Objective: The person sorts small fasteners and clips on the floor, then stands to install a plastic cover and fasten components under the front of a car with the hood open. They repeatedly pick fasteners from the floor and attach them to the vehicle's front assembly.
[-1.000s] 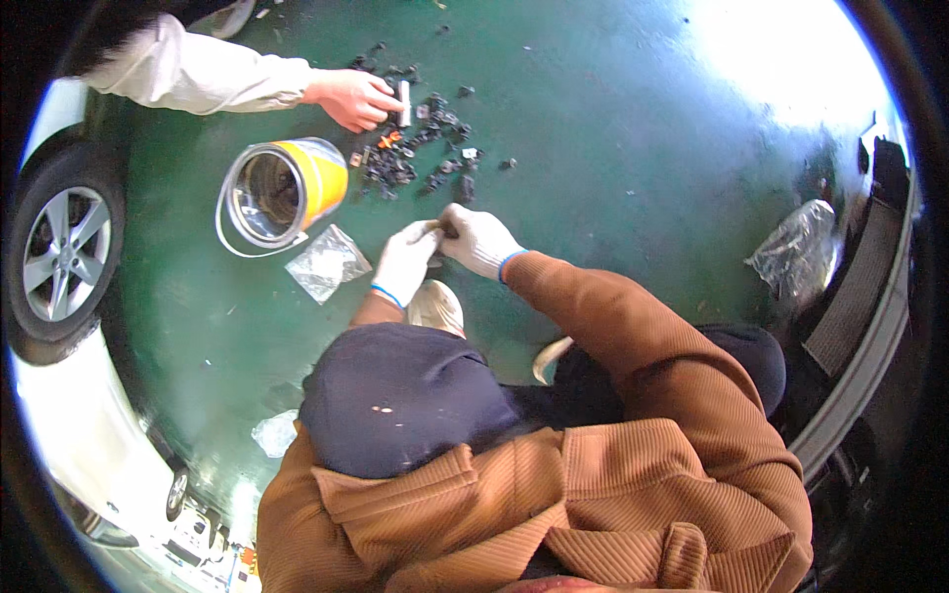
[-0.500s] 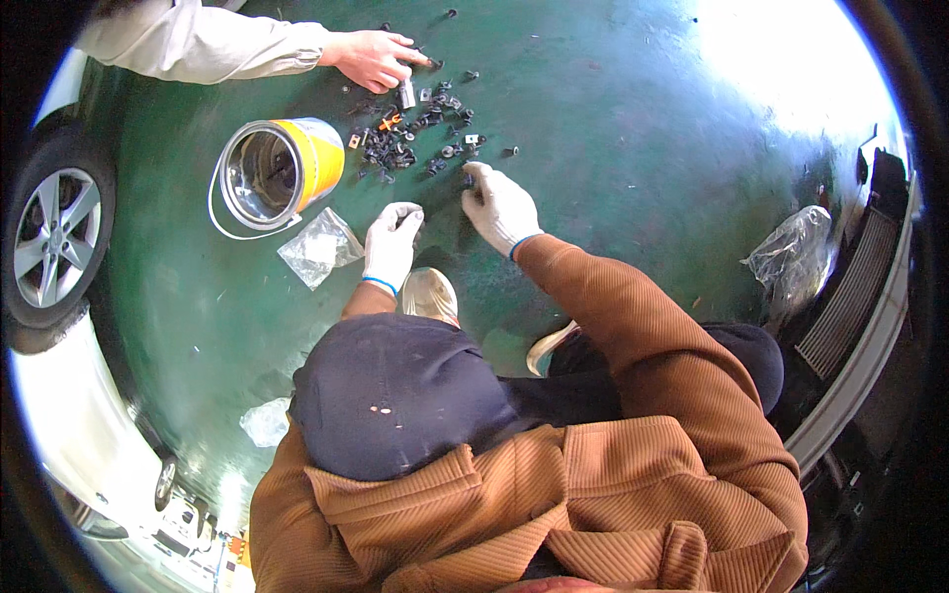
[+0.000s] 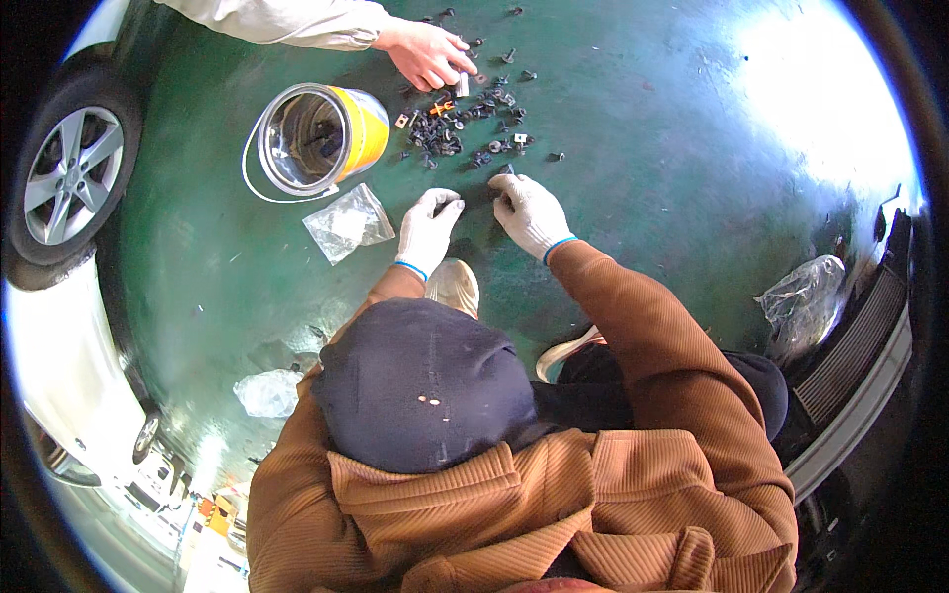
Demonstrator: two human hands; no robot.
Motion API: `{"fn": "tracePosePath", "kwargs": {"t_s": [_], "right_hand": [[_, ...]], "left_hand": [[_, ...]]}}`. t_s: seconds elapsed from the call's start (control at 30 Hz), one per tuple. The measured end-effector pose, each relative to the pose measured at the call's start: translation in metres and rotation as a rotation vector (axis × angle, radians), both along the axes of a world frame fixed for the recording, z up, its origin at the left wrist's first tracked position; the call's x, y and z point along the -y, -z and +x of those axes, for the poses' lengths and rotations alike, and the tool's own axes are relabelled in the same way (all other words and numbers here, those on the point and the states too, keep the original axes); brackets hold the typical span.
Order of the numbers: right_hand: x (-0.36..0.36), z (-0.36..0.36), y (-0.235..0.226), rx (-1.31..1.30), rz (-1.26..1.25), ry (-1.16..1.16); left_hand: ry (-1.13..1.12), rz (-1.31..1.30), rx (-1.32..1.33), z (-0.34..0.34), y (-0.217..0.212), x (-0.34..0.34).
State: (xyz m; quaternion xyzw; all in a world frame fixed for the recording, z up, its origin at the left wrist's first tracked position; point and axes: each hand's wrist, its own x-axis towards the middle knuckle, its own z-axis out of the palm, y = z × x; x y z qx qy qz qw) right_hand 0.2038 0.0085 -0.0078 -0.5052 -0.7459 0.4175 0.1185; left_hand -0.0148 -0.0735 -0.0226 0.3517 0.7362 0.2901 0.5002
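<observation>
My left hand [image 3: 427, 235], in a white knit glove with a blue cuff, is closed with thumb and fingers together. Whatever it may hold is too small to make out. To its right, my gloved right hand [image 3: 534, 213] pinches a small dark fastener [image 3: 507, 170] at its fingertips. Just beyond both hands, a loose pile of black plastic clips and screws [image 3: 437, 138] lies on the floor. In it show an orange clip [image 3: 441, 108], a pale metal clip nut [image 3: 520, 138] and a silver cylinder [image 3: 462, 86].
Another person's bare hand [image 3: 423, 53] reaches over the pile's far edge. A yellow-sided metal bucket [image 3: 368, 128] lies tipped at left, beside a clear plastic bag [image 3: 348, 223]. A car wheel [image 3: 74, 176] stands far left; crumpled plastic [image 3: 803, 301] and a long car part [image 3: 858, 395] lie right.
The whole scene has shifted right and slightly up in the picture. The other person's extended finger has drawn back from a far clip toward the pile. My hands keep nearly the same pose.
</observation>
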Motion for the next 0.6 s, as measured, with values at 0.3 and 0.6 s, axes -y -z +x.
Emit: {"fn": "tracePosePath", "kwargs": {"t_s": [0.3,0.6], "right_hand": [[-0.006,0.005,0.001,-0.055,-0.106,0.014],[-0.010,0.005,0.000,-0.025,-0.177,0.014]], "left_hand": [[-0.023,0.442,-0.381,-0.020,-0.019,-0.045],[0.407,0.609,-0.668,-0.009,0.004,-0.064]]}}
